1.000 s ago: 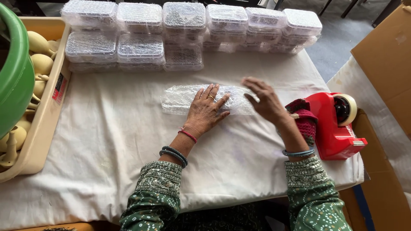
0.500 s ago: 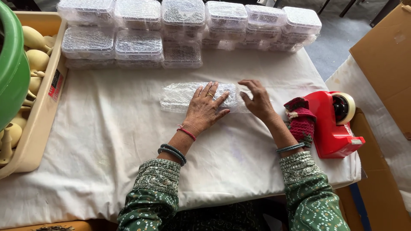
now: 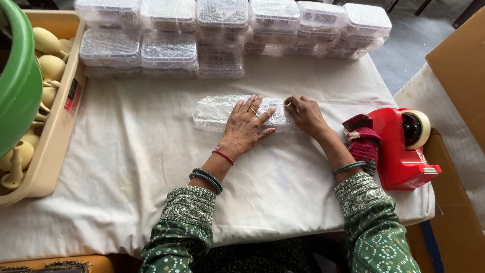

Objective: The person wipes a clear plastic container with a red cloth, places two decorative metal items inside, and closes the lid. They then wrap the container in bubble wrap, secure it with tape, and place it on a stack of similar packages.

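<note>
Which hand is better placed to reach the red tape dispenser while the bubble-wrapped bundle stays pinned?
Right hand: it is nearer the tape dispenser. Left hand lies flat on the bundle, pinning it.

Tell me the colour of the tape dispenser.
Red, with a pale tape roll; the tape dispenser shows in the head view.

The left hand [image 3: 246, 127] was laid flat, fingers spread; the right hand [image 3: 306, 116] was set just beside it, fingers curled.

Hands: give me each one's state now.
Left hand: open, flat on the clear bubble-wrapped bundle.
Right hand: open, fingertips on the bundle's right end.
</note>
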